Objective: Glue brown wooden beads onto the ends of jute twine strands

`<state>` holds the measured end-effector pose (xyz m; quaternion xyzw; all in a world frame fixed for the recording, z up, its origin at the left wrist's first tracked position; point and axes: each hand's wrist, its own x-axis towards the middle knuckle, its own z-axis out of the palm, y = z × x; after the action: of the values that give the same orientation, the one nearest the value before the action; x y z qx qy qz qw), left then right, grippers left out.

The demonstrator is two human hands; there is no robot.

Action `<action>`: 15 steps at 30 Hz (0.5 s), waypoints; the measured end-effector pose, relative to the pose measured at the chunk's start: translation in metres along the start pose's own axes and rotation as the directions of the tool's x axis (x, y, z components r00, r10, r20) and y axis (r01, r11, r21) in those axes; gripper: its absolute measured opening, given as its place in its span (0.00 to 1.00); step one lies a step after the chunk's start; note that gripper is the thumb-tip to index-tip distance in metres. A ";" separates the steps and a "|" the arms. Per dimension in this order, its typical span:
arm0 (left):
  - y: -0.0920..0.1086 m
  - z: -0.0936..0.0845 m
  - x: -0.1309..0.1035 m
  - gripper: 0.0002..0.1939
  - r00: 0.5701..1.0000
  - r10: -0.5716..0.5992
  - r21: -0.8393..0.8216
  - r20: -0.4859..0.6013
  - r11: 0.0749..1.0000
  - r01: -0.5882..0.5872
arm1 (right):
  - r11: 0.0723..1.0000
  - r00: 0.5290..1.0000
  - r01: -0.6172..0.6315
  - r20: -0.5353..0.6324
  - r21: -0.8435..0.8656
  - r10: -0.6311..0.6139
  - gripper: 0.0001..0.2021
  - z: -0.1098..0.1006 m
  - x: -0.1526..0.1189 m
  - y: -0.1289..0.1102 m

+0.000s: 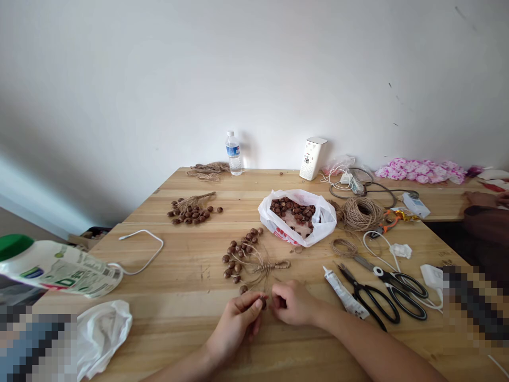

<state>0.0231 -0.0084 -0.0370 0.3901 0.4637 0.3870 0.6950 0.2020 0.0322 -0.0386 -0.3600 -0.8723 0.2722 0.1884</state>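
Observation:
My left hand pinches a round brown nut between thumb and fingers. Just right of it, my right hand is closed with fingertips together; whatever it may hold is too small to make out, perhaps a twine end. Beyond both hands lies a twine bundle with a wrapped loop, its loose strands fanning left to several brown nuts. A white plastic bag behind it stands open, holding many brown nuts or shell pieces.
Two pairs of scissors and a white tube lie right of my hands, near a twine coil. Another nut bundle, a water bottle and a white box-shaped device are farther back. A large green-capped bottle is at left. Another person's arm shows at right.

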 end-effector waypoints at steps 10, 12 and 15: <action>0.001 0.002 0.000 0.20 0.993 0.113 0.131 0.023 0.985 -0.115 | 1.000 1.000 -0.008 0.020 0.027 0.008 0.05 -0.002 0.001 -0.001; -0.001 0.003 -0.001 0.19 0.991 0.129 0.147 0.016 0.981 -0.130 | 0.999 1.000 -0.003 0.013 0.035 0.003 0.05 -0.003 0.001 -0.001; -0.004 0.004 -0.003 0.17 0.985 0.168 0.178 0.022 0.969 -0.170 | 0.999 1.000 -0.002 0.014 0.050 0.001 0.05 -0.003 0.001 -0.002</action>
<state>0.0268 -0.0136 -0.0389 0.4902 0.4594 0.4004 0.6231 0.2021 0.0327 -0.0349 -0.3538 -0.8663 0.2964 0.1910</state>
